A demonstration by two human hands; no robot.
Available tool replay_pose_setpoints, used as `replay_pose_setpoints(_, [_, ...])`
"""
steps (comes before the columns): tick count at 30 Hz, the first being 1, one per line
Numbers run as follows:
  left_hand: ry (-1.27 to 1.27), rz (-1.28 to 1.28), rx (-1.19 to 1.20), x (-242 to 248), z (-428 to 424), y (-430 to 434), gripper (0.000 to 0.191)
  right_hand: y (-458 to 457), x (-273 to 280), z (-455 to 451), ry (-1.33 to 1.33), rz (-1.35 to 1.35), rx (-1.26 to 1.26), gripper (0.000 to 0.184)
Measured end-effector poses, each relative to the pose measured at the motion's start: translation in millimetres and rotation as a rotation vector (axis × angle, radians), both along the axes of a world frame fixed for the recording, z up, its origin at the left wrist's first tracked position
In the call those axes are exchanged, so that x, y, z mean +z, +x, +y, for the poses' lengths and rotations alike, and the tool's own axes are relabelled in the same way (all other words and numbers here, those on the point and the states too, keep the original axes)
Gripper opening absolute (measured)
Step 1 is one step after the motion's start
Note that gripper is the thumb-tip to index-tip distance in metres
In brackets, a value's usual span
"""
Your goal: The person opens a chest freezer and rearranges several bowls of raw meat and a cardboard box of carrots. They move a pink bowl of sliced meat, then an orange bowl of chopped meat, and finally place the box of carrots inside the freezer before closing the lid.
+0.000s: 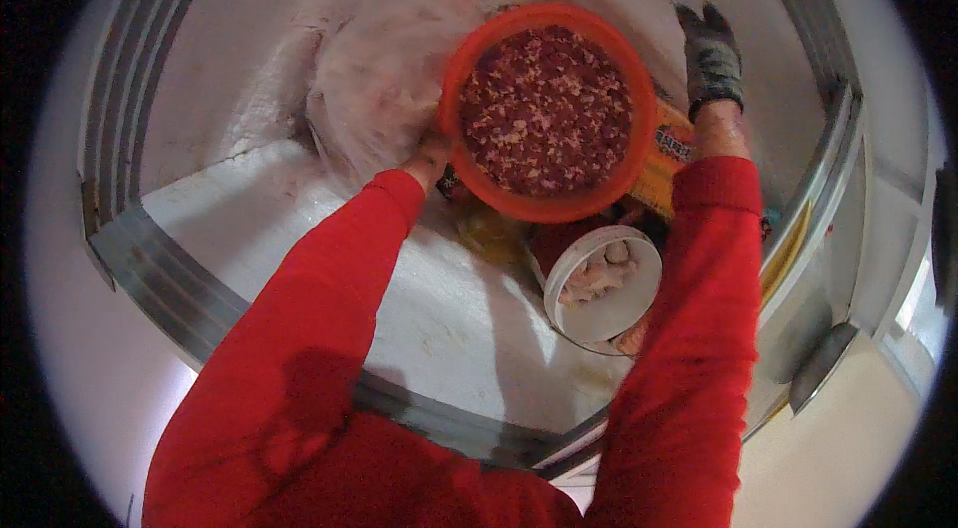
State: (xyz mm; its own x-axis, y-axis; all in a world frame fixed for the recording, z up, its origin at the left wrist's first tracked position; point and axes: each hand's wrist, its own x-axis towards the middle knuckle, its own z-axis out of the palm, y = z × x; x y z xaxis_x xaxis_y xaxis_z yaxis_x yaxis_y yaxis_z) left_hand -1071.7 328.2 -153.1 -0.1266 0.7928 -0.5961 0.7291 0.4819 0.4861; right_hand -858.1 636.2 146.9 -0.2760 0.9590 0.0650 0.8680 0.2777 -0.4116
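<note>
An orange-red plastic basin (550,210) full of chopped dark red meat (546,112) with pale flecks is inside a chest freezer. My left hand (430,157) grips the basin's left side; its fingers are mostly hidden at the wall of the basin. Apart from the basin, to its right, my right hand (713,64) wears a grey knit glove with dark fingertips. Its fingers are spread in front of the freezer's inner wall, holding nothing. Below the basin, a white bucket (602,322) with a wire handle leans over, pale raw meat pieces (602,273) inside.
A large clear plastic bag (374,90) with pale contents lies left of the basin. An orange printed box (658,176) bearing writing is partly under the basin's right side. Frost coats the white freezer floor (441,337). The grey ridged freezer rim (179,277) surrounds the opening.
</note>
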Motion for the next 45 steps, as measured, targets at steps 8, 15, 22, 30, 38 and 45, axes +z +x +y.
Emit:
replay_pose_setpoints(8, [0.084,-0.009,0.073,-2,13,8,0.023,153,-243,-40,-0.338,0.233,-0.495,0.052])
replay_pose_setpoints(15, [0.365,-0.087,0.029,70,20,-15,0.022,252,-372,-101,-0.798,0.570,-0.748,0.043])
replay_pose_setpoints(22, [0.703,0.397,-0.402,158,32,-59,0.033,203,-374,-138,-0.437,0.929,-0.805,0.036])
replay_pose_setpoints(30, [0.500,0.509,-0.660,163,46,-115,0.062,126,-234,-155,-0.391,1.249,-1.120,0.054])
replay_pose_setpoints(38, [0.657,0.411,-0.485,140,43,-69,0.043,176,-304,-157,-0.394,1.011,-1.067,0.045])
replay_pose_setpoints(45, [0.342,0.063,0.267,82,-15,25,0.035,230,-369,-138,-0.416,0.523,-0.764,0.040])
